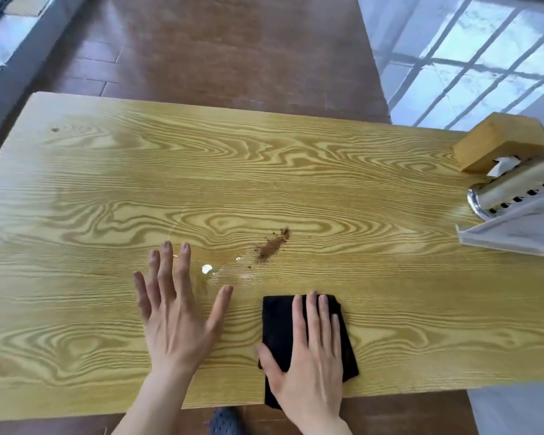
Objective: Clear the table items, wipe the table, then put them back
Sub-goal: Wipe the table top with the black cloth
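A yellow wood-grain table (107, 183) fills the view. My right hand (308, 356) lies flat on a folded black cloth (277, 328) near the front edge, pressing it down. To its left my left hand (176, 312) rests flat on the bare tabletop with fingers spread and nothing in it. Just beyond the hands lie a smear of brown crumbs (272, 244) and a small wet patch (230, 273). At the table's right end stand a wooden tissue box (496, 142), a metal perforated cylinder (515, 196) and a white stand (509, 237).
Dark wooden floorboards (233, 42) lie beyond the table's far edge. White glossy tiles (471, 58) reflect a window at the right. A dark slipper (225, 422) shows under the front edge.
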Motion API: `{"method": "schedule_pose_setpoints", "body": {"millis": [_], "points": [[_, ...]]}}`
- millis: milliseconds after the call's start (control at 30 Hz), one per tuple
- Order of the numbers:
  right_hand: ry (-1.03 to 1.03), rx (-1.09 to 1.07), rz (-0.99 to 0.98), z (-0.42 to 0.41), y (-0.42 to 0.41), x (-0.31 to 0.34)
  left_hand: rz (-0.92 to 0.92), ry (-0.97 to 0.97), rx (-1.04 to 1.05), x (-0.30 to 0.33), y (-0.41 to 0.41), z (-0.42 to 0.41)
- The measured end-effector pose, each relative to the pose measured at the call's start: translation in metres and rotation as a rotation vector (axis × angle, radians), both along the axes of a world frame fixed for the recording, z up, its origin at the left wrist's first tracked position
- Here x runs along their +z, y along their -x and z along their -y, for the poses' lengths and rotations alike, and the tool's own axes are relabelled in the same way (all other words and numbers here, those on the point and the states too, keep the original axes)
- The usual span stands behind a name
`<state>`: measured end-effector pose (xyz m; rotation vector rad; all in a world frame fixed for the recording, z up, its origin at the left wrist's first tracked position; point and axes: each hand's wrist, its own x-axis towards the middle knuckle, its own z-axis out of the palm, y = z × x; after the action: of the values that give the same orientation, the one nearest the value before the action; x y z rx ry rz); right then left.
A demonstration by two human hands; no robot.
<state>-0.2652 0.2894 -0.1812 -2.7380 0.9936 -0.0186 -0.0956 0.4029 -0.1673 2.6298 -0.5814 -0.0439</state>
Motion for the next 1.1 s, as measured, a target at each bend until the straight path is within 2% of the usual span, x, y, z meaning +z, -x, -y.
{"method": "schedule_pose_setpoints", "body": {"millis": [133, 233, 333, 433, 533, 600, 667, 733, 800, 933, 1100], "points": [[0.006, -0.022, 0.102, 0.006, -0.015, -0.015, 0.007, -0.003, 0.052, -0.008, -0.034, -0.011], [-0.048, -0.087, 0.287, 0.025, -0.035, -0.022, -0.023, -0.002, 0.05, -0.017, -0.047, -0.016], [-0.245, -0.274, 0.562, 0.059, -0.07, -0.014, -0.053, 0.009, 0.033, -0.025, -0.053, -0.016], [-0.464, -0.409, 0.689, 0.094, -0.106, -0.003, -0.056, 0.069, 0.028, -0.023, -0.062, -0.01], [-0.6, -0.409, 0.64, 0.105, -0.129, -0.001, -0.059, 0.055, -0.003, -0.026, -0.064, -0.006], [-0.614, -0.351, 0.583, 0.096, -0.144, -0.003, -0.066, 0.041, -0.012, -0.029, -0.062, -0.008], [-0.415, -0.197, 0.474, 0.087, -0.156, -0.008, -0.069, 0.041, -0.015, -0.03, -0.06, -0.009], [-0.172, -0.059, 0.282, 0.083, -0.163, -0.017, -0.071, 0.05, -0.011, -0.03, -0.061, -0.009], [-0.048, -0.029, 0.131, 0.079, -0.165, -0.023, -0.07, 0.053, -0.015, -0.03, -0.062, -0.009], [0.077, 0.009, -0.013, 0.062, -0.165, -0.025, -0.058, 0.045, -0.017, -0.033, -0.064, -0.011], [0.102, 0.061, -0.044, 0.038, -0.152, -0.026, -0.064, 0.053, -0.024, -0.035, -0.061, -0.012]]}}
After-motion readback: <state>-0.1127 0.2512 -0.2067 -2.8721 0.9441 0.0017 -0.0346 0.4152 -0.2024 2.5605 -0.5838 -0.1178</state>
